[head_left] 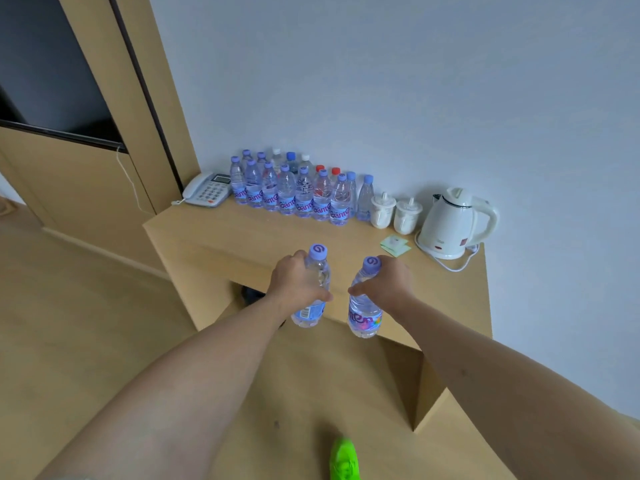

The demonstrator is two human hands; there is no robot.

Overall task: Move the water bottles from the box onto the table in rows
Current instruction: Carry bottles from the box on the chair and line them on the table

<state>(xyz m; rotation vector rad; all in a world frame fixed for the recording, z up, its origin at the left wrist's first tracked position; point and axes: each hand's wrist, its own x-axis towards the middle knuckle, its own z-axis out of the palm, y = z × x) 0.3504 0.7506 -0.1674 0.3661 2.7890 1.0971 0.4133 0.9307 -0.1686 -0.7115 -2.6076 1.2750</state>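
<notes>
Two water bottles are held upright above the near edge of a light wooden table (214, 237), one in each hand. The left hand (298, 284) is wrapped around the upper body of the left bottle (313, 289), its fingers curled around the far side and the thumb pressed across the front; the purple cap stands clear above the knuckles and the barcoded label end hangs below the palm. The right hand (389, 285) is closed around the shoulder of the right bottle (363, 306), the thumb laid across the front, with the cap just beside the knuckles and the labelled lower half hanging below the grip. The two bottles are held near each other but apart.

At the back of the table, against the pale wall (415, 81), a group of standing bottles (294, 188) is seen in rows; most carry purple caps, a few red, blue or white. A telephone (209, 190) is placed to their left. To their right, two white lidded cups (394, 213) and a white electric kettle (453, 225) are set, with small green packets (394, 244) lying in front of them. A bright green shoe (344, 460) is seen on the floor below.
</notes>
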